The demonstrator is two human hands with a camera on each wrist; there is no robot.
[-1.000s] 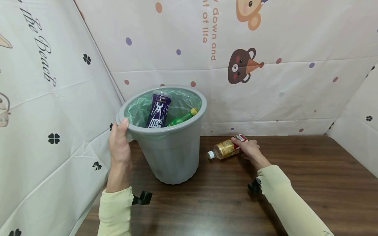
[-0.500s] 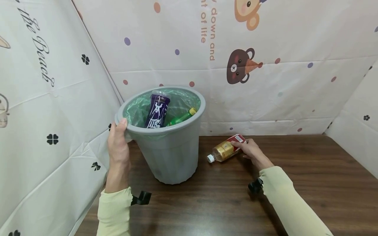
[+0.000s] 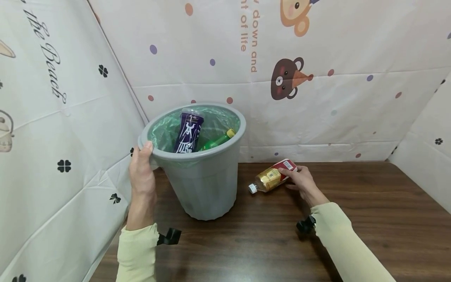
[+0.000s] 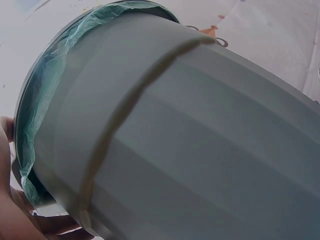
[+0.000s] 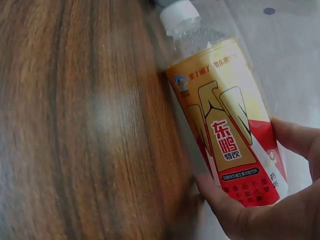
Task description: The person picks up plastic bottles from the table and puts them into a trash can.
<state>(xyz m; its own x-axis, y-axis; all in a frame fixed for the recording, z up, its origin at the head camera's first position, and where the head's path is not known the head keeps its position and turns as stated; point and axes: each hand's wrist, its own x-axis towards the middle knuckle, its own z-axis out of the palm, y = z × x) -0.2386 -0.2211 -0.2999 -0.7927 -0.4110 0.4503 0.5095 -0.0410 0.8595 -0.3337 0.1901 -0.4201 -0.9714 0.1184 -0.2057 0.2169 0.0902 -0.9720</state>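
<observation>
My left hand (image 3: 142, 176) grips the rim of a grey trash bin (image 3: 208, 188) at its left side, thumb over the edge; the left wrist view shows fingers under the rim beside the bin wall. Inside, a green plastic liner (image 3: 220, 115) surrounds a dark purple cup (image 3: 189, 131) with a clear top and a green bottle (image 3: 217, 141) with a yellow cap. Right of the bin, my right hand (image 3: 303, 184) holds a gold-and-red labelled drink bottle (image 3: 270, 178) near its base, between thumb and fingers. The bottle's white cap (image 5: 179, 15) points away from the hand.
A dark wood table (image 3: 239, 243) lies under everything. White printed sheets form a back wall (image 3: 352, 113) close behind the bin and bottle, and a left wall (image 3: 81, 133) beside my left arm. Another sheet (image 3: 430, 164) borders the right side.
The bottle has turned slightly in my right hand, and its cap end has shifted a little nearer to me. The left hand and bin stay in place.
</observation>
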